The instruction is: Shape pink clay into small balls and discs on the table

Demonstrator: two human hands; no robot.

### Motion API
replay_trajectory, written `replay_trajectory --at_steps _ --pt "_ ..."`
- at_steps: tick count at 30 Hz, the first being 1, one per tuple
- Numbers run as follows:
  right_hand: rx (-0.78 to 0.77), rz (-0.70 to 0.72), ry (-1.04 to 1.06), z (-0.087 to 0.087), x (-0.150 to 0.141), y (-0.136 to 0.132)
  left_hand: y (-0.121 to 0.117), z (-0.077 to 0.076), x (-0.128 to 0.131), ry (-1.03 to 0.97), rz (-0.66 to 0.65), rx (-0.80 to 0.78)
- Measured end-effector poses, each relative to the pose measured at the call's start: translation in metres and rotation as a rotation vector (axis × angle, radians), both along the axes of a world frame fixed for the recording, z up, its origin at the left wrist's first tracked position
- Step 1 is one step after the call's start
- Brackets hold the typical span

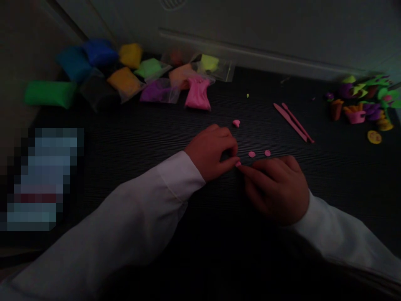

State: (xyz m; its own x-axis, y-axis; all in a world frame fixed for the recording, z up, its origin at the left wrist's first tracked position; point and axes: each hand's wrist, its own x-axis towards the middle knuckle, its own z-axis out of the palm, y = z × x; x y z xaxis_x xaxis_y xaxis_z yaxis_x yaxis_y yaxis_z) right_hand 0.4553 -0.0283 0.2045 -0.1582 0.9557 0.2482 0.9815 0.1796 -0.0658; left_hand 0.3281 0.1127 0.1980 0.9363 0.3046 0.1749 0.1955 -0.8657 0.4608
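Note:
A tiny piece of pink clay point(238, 164) is at the meeting fingertips of both hands, low over the dark table. My left hand point(216, 152) reaches in from the left, its fingers curled and its thumb tip against the clay. From the right, my right hand point(277, 188) touches the same piece with the index fingertip; its other fingers are folded under. Just beyond lie two flat pink clay discs, the left disc point(252, 154) and the right disc point(267, 153). A pink clay lump point(236, 123) rests above my left hand.
Clay packs line the back left, among them a green pack point(50, 94) and an opened pink pack point(198, 93). A pink clay knife point(290, 122) and a thin pink stick tool point(297, 122) lie right. Small clay models point(355, 113) stand far right. A blurred-out rectangle point(46, 175) is left.

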Motion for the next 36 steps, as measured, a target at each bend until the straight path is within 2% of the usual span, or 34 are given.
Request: replay_trajectory --at_steps 10,19,26,36 --pt "-0.044 -0.007 -0.057 -0.0021 -0.0014 0.0012 0.0013 0.0005 0.0003 -0.006 -0.004 -0.018" --pt "-0.025 -0.021 0.018 -0.0017 0.0009 0.0013 0.0017 -0.0006 0.0005 -0.005 0.000 -0.014" --pt "-0.048 -0.004 -0.002 -0.0016 0.0017 0.0017 0.0006 -0.0018 0.0006 -0.019 0.006 -0.014" --pt "-0.055 0.003 -0.081 0.0012 0.0017 0.0008 -0.0032 -0.0062 0.0031 -0.011 0.083 0.015"
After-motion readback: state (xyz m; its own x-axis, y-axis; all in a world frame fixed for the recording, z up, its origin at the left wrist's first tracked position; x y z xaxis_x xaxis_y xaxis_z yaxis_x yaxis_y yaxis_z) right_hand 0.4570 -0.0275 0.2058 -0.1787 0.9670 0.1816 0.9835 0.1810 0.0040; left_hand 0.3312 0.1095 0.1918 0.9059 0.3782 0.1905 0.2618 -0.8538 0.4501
